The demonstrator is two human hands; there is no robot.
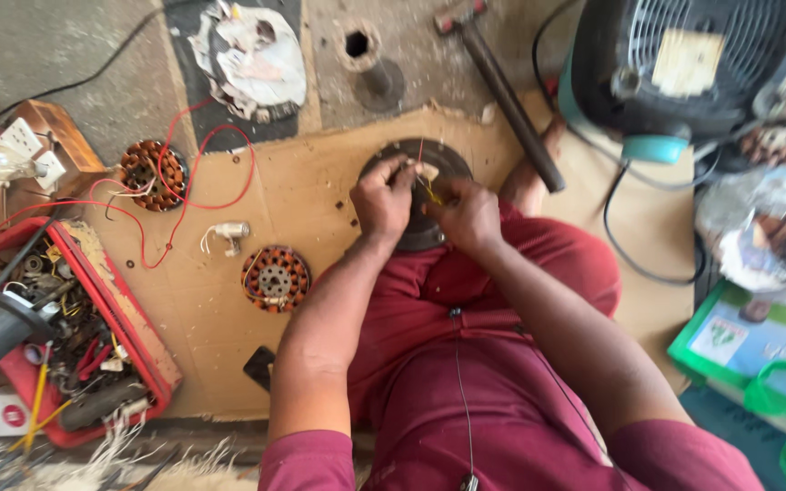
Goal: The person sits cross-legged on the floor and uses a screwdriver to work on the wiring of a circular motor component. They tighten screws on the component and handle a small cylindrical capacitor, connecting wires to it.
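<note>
**Inspector:** Where is the work, and what are the hands doing?

**Assistant:** The dark round motor housing (pixel 417 202) lies on the cardboard sheet (pixel 311 195), at the person's knees. The left hand (pixel 382 198) and right hand (pixel 468 215) are both pinched on thin red and yellow wires (pixel 428 185) at its centre.

**Inspector:** Risks?

**Assistant:** In my judgement, a hard pull could snap a lead or strip insulation. The red cable (pixel 195 159) loops loose nearby; an elbow could snag it and drag the copper-wound stator (pixel 153 175).
</note>
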